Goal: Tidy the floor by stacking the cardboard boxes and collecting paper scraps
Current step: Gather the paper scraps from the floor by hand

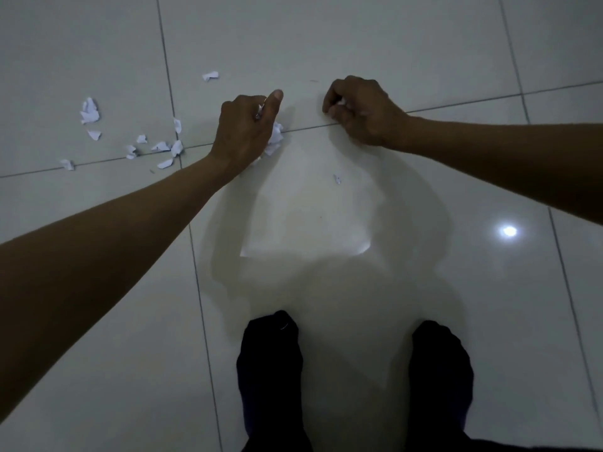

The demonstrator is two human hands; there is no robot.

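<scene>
Two dark-socked feet stand on pale floor tiles. Ahead, both arms reach down. Left hand has curled fingers gripping a wad of white scraps. Right hand is curled too, pinching a small white scrap. A flat white sheet lies between hands and feet. More loose scraps are scattered to the left, one tiny bit on the sheet. Collecting looks partway done; no cardboard boxes are visible.

Pale tiled floor with torn paper scraps scattered left of the fingers, a white sheet below them.
</scene>
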